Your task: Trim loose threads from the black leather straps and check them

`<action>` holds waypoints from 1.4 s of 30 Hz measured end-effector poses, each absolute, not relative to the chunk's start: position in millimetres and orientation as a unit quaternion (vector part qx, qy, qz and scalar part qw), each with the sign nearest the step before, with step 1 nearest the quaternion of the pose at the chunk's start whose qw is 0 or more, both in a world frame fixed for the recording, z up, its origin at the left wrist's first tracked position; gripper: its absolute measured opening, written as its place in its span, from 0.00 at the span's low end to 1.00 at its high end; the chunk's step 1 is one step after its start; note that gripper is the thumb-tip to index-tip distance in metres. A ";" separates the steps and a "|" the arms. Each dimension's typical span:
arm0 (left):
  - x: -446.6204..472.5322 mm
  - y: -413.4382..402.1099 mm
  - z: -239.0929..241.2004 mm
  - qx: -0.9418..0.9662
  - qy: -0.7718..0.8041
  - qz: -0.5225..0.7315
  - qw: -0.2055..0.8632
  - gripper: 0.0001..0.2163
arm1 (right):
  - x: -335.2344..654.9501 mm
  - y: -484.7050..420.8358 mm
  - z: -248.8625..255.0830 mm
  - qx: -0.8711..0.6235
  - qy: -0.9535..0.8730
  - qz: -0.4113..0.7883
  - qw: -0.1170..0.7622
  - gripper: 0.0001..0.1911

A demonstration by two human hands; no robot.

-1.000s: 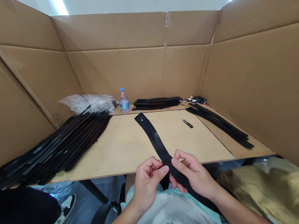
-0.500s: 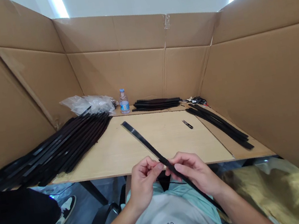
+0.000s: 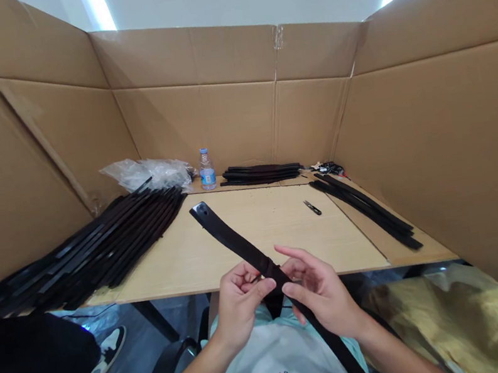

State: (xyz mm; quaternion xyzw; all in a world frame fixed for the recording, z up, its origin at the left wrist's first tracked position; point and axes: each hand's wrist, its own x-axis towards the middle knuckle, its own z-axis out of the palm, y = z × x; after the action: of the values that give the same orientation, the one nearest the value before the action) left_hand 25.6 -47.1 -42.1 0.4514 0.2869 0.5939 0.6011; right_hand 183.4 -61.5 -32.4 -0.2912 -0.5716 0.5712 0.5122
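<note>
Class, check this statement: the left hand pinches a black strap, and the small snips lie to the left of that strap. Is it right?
Not quite: the small snips lie to the right of the black strap, not the left, as the head view shows. The left hand does pinch the strap.

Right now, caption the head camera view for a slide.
Left hand pinches a black strap, right hand open against it, over a wooden table, more straps piled at left.
</note>
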 end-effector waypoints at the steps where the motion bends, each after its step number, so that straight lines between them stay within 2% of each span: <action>1: 25.5 -46.6 -43.4 0.446 0.286 0.597 0.602 0.15 | 183.2 -62.7 -33.9 -0.305 -0.583 0.544 0.521 0.23; 4: 24.9 -45.6 -46.7 0.437 0.288 0.598 0.607 0.16 | 183.5 -65.5 -36.3 -0.337 -0.638 0.445 0.530 0.16; 9: 25.9 -46.1 -49.2 0.424 0.289 0.596 0.618 0.17 | 183.7 -68.6 -28.2 -0.342 -0.726 0.280 0.526 0.11; 13: 27.6 -46.6 -48.7 0.426 0.293 0.590 0.619 0.19 | 183.3 -69.6 -21.4 -0.341 -0.744 0.212 0.535 0.06; 15: 27.4 -46.4 -46.8 0.424 0.295 0.589 0.622 0.19 | 183.9 -69.1 -21.2 -0.354 -0.735 0.236 0.527 0.07; 18: 25.9 -45.7 -42.9 0.417 0.290 0.593 0.625 0.20 | 185.3 -66.3 -23.7 -0.365 -0.680 0.371 0.517 0.19; 20: 24.9 -45.4 -41.1 0.418 0.290 0.593 0.624 0.20 | 185.8 -63.3 -25.6 -0.350 -0.632 0.459 0.517 0.22; 23: 24.9 -46.0 -40.7 0.425 0.295 0.586 0.623 0.20 | 185.3 -59.1 -27.5 -0.334 -0.590 0.521 0.519 0.15; 28: 27.6 -49.0 -40.8 0.434 0.321 0.592 0.599 0.20 | 180.8 -58.7 -28.9 -0.300 -0.561 0.569 0.521 0.13; 33: 28.1 -52.0 -35.2 0.461 0.339 0.600 0.559 0.19 | 180.2 -60.3 -30.2 -0.278 -0.582 0.563 0.518 0.10; 37: 25.4 -54.1 -30.3 0.478 0.323 0.569 0.586 0.18 | 184.6 -60.7 -30.3 -0.225 -0.594 0.551 0.541 0.08; 42: 23.4 -55.4 -26.8 0.479 0.313 0.573 0.587 0.24 | 186.0 -62.8 -27.6 -0.221 -0.583 0.563 0.542 0.08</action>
State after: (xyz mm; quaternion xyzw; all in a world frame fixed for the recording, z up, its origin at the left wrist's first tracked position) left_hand 23.4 -55.4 -26.8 0.4790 0.3126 0.5727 0.5872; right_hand 186.0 -62.8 -27.6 -0.2214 -0.5831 0.5627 0.5425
